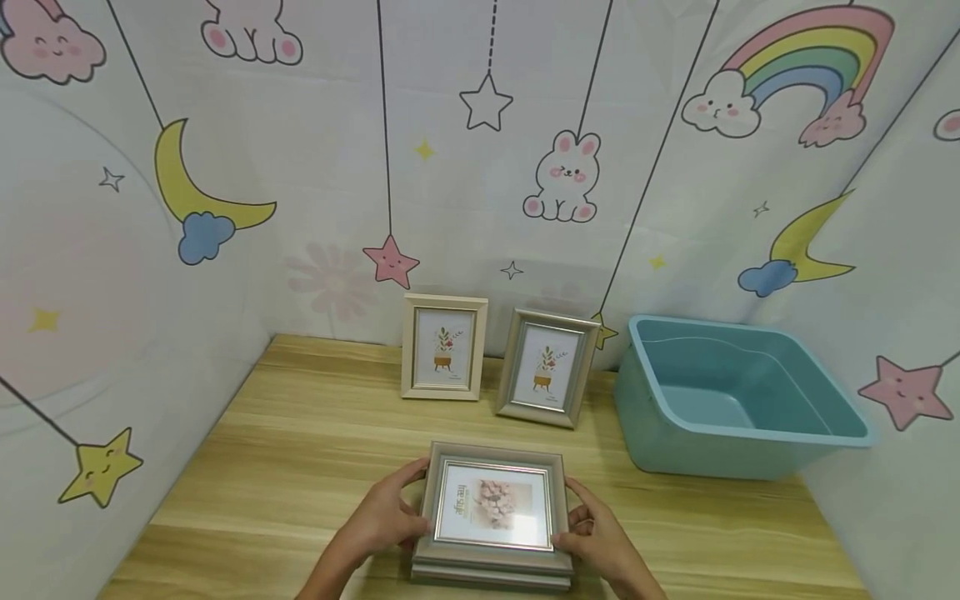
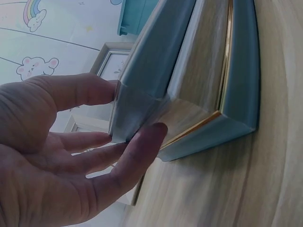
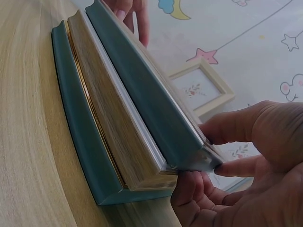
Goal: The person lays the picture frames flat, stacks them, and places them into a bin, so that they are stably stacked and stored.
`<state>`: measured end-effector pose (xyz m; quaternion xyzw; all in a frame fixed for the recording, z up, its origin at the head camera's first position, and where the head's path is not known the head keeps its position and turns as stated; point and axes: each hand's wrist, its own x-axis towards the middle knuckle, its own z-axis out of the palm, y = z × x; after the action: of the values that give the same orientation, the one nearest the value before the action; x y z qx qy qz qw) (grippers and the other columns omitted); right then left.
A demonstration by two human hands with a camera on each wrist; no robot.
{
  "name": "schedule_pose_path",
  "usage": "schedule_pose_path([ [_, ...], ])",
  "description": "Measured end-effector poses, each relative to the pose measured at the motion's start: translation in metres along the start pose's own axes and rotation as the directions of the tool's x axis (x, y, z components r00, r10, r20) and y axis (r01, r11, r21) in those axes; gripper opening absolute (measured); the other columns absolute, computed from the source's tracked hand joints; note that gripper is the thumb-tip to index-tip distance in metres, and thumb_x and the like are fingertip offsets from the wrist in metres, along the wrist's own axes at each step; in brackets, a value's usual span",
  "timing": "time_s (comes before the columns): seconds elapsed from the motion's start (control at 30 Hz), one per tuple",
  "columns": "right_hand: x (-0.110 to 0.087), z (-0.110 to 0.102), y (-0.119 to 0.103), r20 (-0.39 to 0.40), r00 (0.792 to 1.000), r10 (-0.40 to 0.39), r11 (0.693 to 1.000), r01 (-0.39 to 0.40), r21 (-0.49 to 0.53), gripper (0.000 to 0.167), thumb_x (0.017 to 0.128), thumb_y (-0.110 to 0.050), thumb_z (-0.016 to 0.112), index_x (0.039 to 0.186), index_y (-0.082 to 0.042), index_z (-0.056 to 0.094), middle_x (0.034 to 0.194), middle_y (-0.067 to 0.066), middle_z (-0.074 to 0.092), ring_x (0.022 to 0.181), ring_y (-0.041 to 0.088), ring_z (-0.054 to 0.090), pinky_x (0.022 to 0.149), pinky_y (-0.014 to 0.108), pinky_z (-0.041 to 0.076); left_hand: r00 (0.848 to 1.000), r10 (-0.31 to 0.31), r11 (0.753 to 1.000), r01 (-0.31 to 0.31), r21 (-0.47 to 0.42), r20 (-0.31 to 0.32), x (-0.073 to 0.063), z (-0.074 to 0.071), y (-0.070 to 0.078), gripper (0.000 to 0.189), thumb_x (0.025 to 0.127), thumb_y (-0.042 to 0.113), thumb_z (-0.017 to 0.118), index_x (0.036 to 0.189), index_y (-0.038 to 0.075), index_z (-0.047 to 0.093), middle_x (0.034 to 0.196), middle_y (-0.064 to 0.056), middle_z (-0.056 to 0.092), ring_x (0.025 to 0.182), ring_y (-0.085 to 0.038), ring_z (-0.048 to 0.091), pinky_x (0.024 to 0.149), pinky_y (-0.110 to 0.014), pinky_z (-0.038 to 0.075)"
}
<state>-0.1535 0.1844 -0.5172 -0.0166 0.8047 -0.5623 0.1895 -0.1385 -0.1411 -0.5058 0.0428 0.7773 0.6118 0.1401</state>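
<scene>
A silver-grey picture frame (image 1: 491, 504) with a flower print lies face up at the top of a stack, near the front of the table. My left hand (image 1: 382, 512) grips its left edge between thumb and fingers. At the opposite edge, my right hand (image 1: 603, 537) holds it the same way, thumb on the near corner. Both wrist views show a wood-toned frame (image 3: 113, 99) directly beneath, then a blue-green-looking bottom frame (image 3: 85, 127) on the tabletop. The left wrist view has the thumb beside the wood-toned frame's corner (image 2: 189, 113).
Behind the stack, a cream picture frame (image 1: 408, 350) and a silver-grey standing frame (image 1: 512, 362) with plant prints lean upright near the patterned wall cloth (image 1: 465, 192). A blue-green plastic basin (image 1: 712, 454) stands at the right on the wood-grain table (image 1: 300, 425).
</scene>
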Motion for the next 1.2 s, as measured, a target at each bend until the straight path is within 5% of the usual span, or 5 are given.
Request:
schedule_pose_path([
  [0.17, 0.0, -0.002, 0.001, -0.026, 1.0, 0.002, 1.0, -0.003, -0.025, 0.083, 0.083, -0.003, 0.075, 0.151, 0.006, 0.03, 0.096, 0.009, 0.05, 0.08, 0.018, 0.051, 0.062, 0.024, 0.049, 1.0, 0.024, 0.996, -0.024, 0.082, -0.003, 0.001, -0.005, -0.001, 0.089, 0.072, -0.007, 0.078, 0.15, -0.003, 0.036, 0.149, -0.034, 0.04, 0.102, -0.038, 0.065, 0.066, -0.038, 0.059],
  [0.33, 0.006, -0.009, -0.004, -0.197, 0.98, 0.008, 1.0, -0.013, -0.024, 0.059, 0.09, -0.013, 0.073, 0.141, 0.003, 0.049, 0.098, 0.01, 0.059, 0.082, 0.016, 0.057, 0.066, 0.026, 0.053, 0.997, 0.075, 0.991, -0.076, 0.114, 0.013, 0.013, -0.019, 0.009, 0.086, 0.076, 0.001, 0.081, 0.151, 0.005, 0.039, 0.15, -0.03, 0.038, 0.128, -0.055, 0.045, 0.079, -0.045, 0.059],
  [0.67, 0.052, -0.035, -0.022, -0.376, 0.9, -0.219, 0.976, 0.202, -0.083, 0.065, 0.096, -0.007, 0.064, 0.154, -0.01, 0.034, 0.118, 0.023, 0.061, 0.105, 0.03, 0.063, 0.077, 0.02, 0.055, 0.966, 0.242, 0.958, -0.253, 0.133, 0.096, 0.07, -0.038, 0.042, 0.078, 0.086, 0.005, 0.075, 0.153, 0.005, 0.035, 0.148, -0.029, 0.043, 0.133, -0.053, 0.044, 0.099, -0.058, 0.051],
  [0.93, 0.09, -0.053, -0.05, -0.418, 0.835, -0.358, 0.923, 0.25, -0.291, 0.072, 0.096, -0.011, 0.065, 0.157, -0.013, 0.029, 0.132, 0.025, 0.057, 0.121, 0.04, 0.058, 0.095, 0.053, 0.052, 0.967, 0.235, 0.952, -0.25, 0.175, 0.103, 0.122, -0.018, 0.065, 0.08, 0.086, 0.009, 0.077, 0.155, 0.012, 0.035, 0.15, -0.023, 0.044, 0.136, -0.048, 0.045, 0.098, -0.053, 0.053],
  [1.2, 0.126, -0.064, -0.074, -0.479, 0.784, -0.395, 0.904, 0.239, -0.354, 0.076, 0.093, -0.012, 0.064, 0.159, -0.018, 0.026, 0.141, 0.022, 0.047, 0.127, 0.04, 0.047, 0.102, 0.058, 0.044, 0.961, 0.267, 0.926, -0.277, 0.257, 0.074, 0.171, 0.003, 0.073, 0.09, 0.084, 0.007, 0.076, 0.159, 0.019, 0.026, 0.153, -0.023, 0.04, 0.138, -0.046, 0.042, 0.104, -0.062, 0.045],
])
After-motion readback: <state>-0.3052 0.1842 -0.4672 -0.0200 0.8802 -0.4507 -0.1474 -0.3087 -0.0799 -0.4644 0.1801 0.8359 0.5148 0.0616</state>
